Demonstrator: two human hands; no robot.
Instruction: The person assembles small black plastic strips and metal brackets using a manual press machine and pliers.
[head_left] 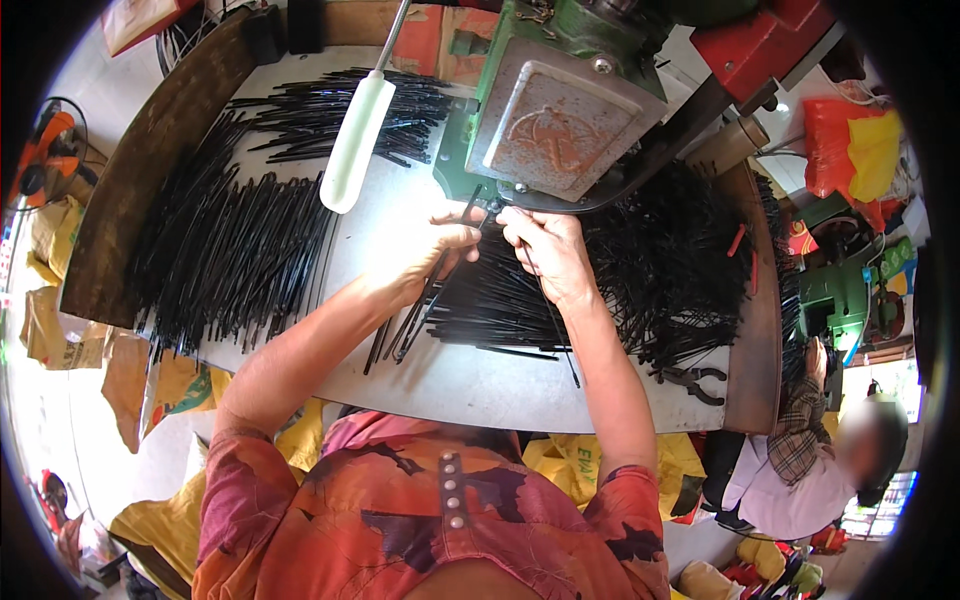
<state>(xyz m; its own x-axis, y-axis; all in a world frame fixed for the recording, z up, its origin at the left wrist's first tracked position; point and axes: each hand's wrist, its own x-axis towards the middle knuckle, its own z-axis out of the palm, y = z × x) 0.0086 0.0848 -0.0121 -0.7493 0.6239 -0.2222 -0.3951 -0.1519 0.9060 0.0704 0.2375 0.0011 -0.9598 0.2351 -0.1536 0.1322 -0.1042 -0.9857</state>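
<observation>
Under the head of a green machine [455, 160] with a worn grey metal plate [560, 115], my two hands meet close together. My left hand [432, 255] is closed around several thin black rods [410, 325], which look like umbrella ribs. Their lower ends fan out below the palm. My right hand [550, 250] pinches near the machine's working point, and one thin black rod [560, 330] runs down from it along the wrist. The fingertips and rod ends at that point are partly hidden and too small to make out.
Piles of black rods lie at the left [250, 260], the back [345, 110] and the right [670, 250] of the rimmed white table [480, 385]. A white-handled lever [358, 140] hangs left of the machine. Pliers [695, 380] lie near the right rim [755, 310]. A co-worker [800, 480] sits at right.
</observation>
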